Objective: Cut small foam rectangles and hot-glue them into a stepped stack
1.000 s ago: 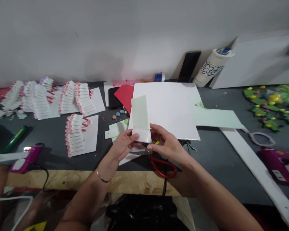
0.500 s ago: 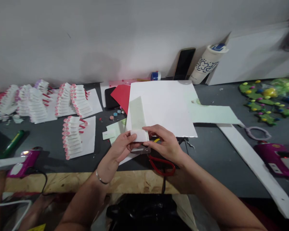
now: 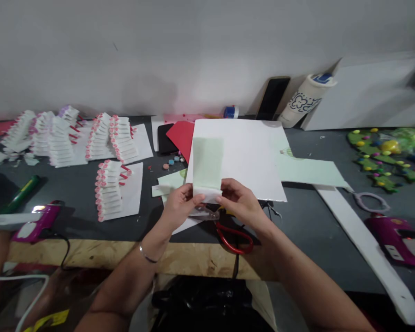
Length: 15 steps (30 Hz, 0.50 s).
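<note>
A pale green paper strip point(image 3: 208, 161) with a white folded lower end is held upright over the large white sheet point(image 3: 249, 157). My left hand point(image 3: 181, 205) pinches the fold's left corner between thumb and fingers. At the right corner, my right hand point(image 3: 240, 200) grips the same fold, thumb in front and fingers behind. Red-handled scissors point(image 3: 234, 237) lie just below the hands, their blades partly hidden. Pale green paper pieces point(image 3: 173, 179) rest left of the white sheet, and another green piece point(image 3: 307, 170) extends from its right side.
White rolled pieces with pink ends point(image 3: 109, 191) sit on cards at left, near a magenta device point(image 3: 38, 223). Along the wall stand a phone point(image 3: 273, 98) and a tumbler point(image 3: 306, 101). Green felt shapes point(image 3: 380, 159), a white strip point(image 3: 366, 249) and another magenta device point(image 3: 397, 237) lie at right.
The green strip has turned from tilted to nearly straight, facing the camera more. My right hand's fingers have moved behind the fold, its thumb onto the corner. The view has shifted slightly.
</note>
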Tool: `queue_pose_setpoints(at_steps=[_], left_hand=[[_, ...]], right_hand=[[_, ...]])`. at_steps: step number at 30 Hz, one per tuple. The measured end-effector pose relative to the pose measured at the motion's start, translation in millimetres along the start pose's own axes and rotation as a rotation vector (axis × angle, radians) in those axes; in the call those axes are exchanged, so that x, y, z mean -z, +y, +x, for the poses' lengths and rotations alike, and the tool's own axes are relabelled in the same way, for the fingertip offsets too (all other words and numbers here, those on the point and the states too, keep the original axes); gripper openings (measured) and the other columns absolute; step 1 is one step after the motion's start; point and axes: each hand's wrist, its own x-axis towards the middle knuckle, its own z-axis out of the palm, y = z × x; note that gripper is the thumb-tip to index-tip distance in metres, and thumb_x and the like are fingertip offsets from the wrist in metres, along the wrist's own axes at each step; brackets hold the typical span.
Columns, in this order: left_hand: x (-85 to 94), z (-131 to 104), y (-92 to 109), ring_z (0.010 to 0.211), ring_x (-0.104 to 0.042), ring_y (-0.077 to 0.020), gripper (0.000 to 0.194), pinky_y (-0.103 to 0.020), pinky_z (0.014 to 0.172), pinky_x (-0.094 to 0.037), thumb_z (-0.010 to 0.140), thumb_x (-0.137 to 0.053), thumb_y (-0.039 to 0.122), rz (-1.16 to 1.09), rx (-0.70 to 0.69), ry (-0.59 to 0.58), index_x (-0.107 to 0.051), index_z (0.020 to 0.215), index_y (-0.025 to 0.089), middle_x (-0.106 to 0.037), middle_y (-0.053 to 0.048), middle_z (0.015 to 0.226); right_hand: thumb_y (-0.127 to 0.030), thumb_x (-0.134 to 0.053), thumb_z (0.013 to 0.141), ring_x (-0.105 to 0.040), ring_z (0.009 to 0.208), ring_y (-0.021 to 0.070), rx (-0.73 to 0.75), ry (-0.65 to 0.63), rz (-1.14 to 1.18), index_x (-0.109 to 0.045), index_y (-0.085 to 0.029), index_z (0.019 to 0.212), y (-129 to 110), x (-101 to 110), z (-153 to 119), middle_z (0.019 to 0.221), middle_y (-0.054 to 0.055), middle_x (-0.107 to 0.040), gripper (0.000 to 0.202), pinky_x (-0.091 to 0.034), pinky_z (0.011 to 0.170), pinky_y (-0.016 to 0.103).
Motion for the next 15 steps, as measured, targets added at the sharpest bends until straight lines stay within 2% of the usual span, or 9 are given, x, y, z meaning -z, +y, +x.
queue_pose_setpoints(at_steps=[3, 8, 13, 15], left_hand=[[1.6, -0.6, -5.2, 0.078, -0.068, -0.0174, 0.038, -0.029, 0.072, -0.057, 0.072, -0.079, 0.039, 0.108, -0.036, -0.029, -0.069, 0.100, 0.015, -0.075, -0.004, 0.089], [0.5, -1.4, -7.5, 0.085, -0.068, -0.0185, 0.038, -0.029, 0.077, -0.055, 0.076, -0.075, 0.041, 0.154, -0.088, -0.042, -0.067, 0.104, 0.016, -0.074, -0.005, 0.093], [-3.1, -3.0, -4.5, 0.103, -0.067, -0.0220, 0.058, -0.033, 0.088, -0.054, 0.069, -0.082, 0.038, 0.012, -0.179, -0.082, -0.059, 0.118, 0.019, -0.070, -0.011, 0.116], [-4.3, -2.9, -6.2, 0.106, -0.066, -0.0229, 0.060, -0.037, 0.094, -0.052, 0.068, -0.083, 0.038, -0.012, -0.210, -0.109, -0.058, 0.120, 0.020, -0.068, -0.011, 0.118]], right_hand=[[-0.042, -0.074, 0.077, -0.064, 0.082, 0.0175, -0.041, 0.005, -0.052, -0.065, -0.023, 0.091, 1.0, 0.1, 0.6, 0.089, 0.004, -0.070, 0.026, -0.053, 0.076, 0.034], [-0.040, -0.075, 0.073, -0.059, 0.071, 0.0151, -0.050, 0.067, -0.071, -0.065, -0.022, 0.085, 1.8, -0.9, 0.4, 0.079, 0.001, -0.067, 0.024, -0.050, 0.067, 0.030], [-0.041, -0.078, 0.069, -0.052, 0.059, 0.0118, -0.105, 0.143, 0.111, -0.062, -0.022, 0.078, -1.0, 3.6, 5.7, 0.070, -0.003, -0.062, 0.027, -0.045, 0.057, 0.026], [-0.041, -0.080, 0.065, -0.049, 0.055, 0.0102, -0.145, 0.183, 0.210, -0.063, -0.022, 0.079, -2.4, 4.0, 7.6, 0.070, -0.003, -0.061, 0.029, -0.043, 0.053, 0.024]])
